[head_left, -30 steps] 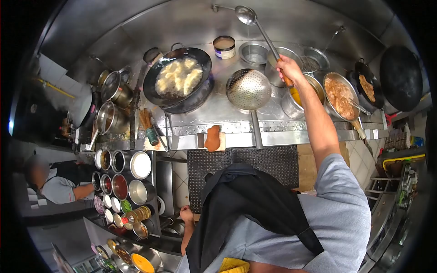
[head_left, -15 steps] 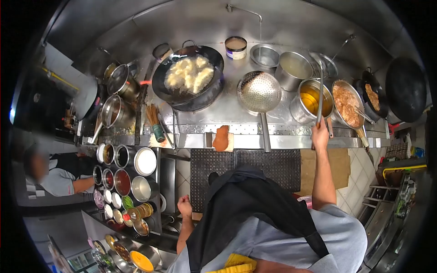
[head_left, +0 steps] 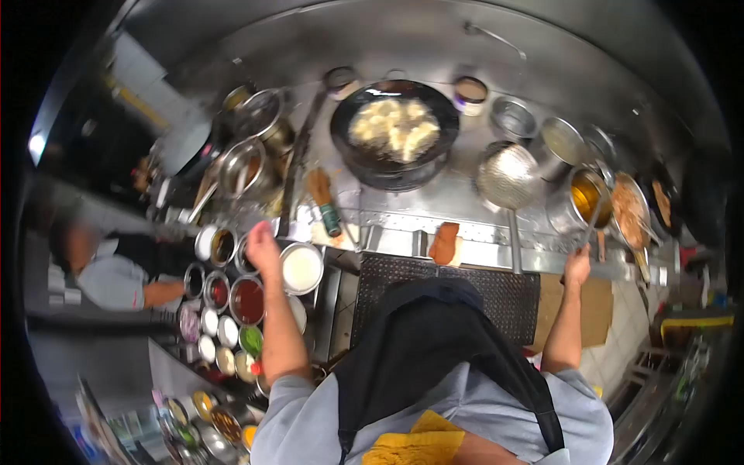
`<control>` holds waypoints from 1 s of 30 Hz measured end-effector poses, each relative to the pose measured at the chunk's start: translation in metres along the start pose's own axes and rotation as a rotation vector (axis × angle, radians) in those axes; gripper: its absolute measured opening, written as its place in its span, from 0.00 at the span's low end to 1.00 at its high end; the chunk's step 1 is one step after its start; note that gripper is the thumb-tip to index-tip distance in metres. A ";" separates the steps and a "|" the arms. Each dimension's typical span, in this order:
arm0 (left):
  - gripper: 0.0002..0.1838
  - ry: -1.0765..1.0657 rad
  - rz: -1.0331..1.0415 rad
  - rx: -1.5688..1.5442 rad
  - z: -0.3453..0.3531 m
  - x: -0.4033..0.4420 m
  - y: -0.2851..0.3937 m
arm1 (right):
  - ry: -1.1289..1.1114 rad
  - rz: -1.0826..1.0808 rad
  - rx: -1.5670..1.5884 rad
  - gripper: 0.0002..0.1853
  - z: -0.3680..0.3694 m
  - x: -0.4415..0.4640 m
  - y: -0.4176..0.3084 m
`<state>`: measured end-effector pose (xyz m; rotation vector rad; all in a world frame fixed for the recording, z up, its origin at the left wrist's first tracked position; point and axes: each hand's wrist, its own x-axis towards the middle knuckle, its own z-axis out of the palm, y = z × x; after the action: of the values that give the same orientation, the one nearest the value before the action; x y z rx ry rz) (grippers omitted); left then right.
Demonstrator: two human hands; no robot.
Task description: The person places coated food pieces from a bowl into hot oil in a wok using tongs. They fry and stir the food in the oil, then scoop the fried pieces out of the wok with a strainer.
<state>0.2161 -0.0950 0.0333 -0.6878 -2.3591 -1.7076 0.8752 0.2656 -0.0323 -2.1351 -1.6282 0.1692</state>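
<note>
My right hand (head_left: 576,266) is closed round the handle of a ladle (head_left: 598,209), whose head lies by the pot of yellow oil (head_left: 587,195). Over the ingredient containers hangs my left hand (head_left: 262,246), blurred, near a tub of white contents (head_left: 301,268); its fingers are too smeared to read. Pale battered pieces (head_left: 395,126) fry in bubbling oil inside the black wok (head_left: 394,169). A perforated strainer (head_left: 508,174) rests on the steel counter with its handle toward me.
A bamboo brush (head_left: 323,203) and a brown folded cloth (head_left: 445,243) lie along the counter's front edge. Lidded pots (head_left: 262,112) stand at the left. A pan of reddish food (head_left: 629,211) is at the right. A co-worker (head_left: 112,271) stands at the far left.
My left hand has risen from beside my body to above the containers. My right hand has lowered the ladle from high up to the oil pot. The view has turned left.
</note>
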 end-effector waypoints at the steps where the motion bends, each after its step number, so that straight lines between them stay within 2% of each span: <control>1: 0.08 0.031 -0.023 -0.022 -0.004 0.019 -0.004 | 0.098 -0.062 -0.028 0.21 0.000 0.006 0.004; 3: 0.10 0.039 -0.053 -0.119 -0.014 0.044 -0.007 | -0.087 0.048 0.394 0.22 -0.050 -0.016 -0.060; 5: 0.10 0.060 -0.099 -0.155 -0.021 0.054 -0.019 | -0.191 -0.060 0.726 0.23 -0.054 -0.006 -0.082; 7: 0.11 0.055 -0.178 -0.173 -0.020 0.054 -0.016 | -0.345 -0.067 0.768 0.29 -0.091 -0.006 -0.140; 9: 0.11 0.047 -0.197 -0.179 -0.014 0.050 -0.006 | -0.435 -0.107 0.899 0.32 -0.081 0.022 -0.168; 11: 0.11 0.049 -0.174 -0.195 -0.013 0.045 -0.003 | -0.511 -0.156 0.903 0.34 -0.086 0.042 -0.211; 16: 0.10 0.105 -0.166 -0.187 -0.024 0.032 0.001 | -0.580 -0.135 0.878 0.37 -0.072 0.092 -0.264; 19: 0.10 0.105 -0.188 -0.123 -0.037 0.026 -0.003 | -0.589 -0.132 0.822 0.38 -0.067 0.100 -0.273; 24: 0.10 0.115 -0.193 -0.073 -0.044 0.025 -0.004 | -0.587 -0.149 0.904 0.33 -0.076 0.072 -0.254; 27: 0.11 0.148 -0.164 -0.067 -0.047 0.042 -0.010 | -0.418 -0.160 0.813 0.30 -0.078 0.048 -0.210; 28: 0.12 0.153 -0.135 -0.126 -0.048 0.055 -0.028 | -0.357 -0.171 0.750 0.30 -0.081 0.038 -0.195; 29: 0.12 0.135 -0.112 -0.078 -0.049 0.073 -0.051 | -0.294 -0.089 0.643 0.30 -0.087 0.029 -0.181; 30: 0.13 0.122 -0.092 -0.024 -0.051 0.087 -0.064 | -0.166 -0.196 0.478 0.29 -0.069 0.039 -0.143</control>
<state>0.1032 -0.1345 0.0287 -0.4714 -2.3239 -1.7626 0.7848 0.3123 0.0952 -1.6286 -1.6717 0.6204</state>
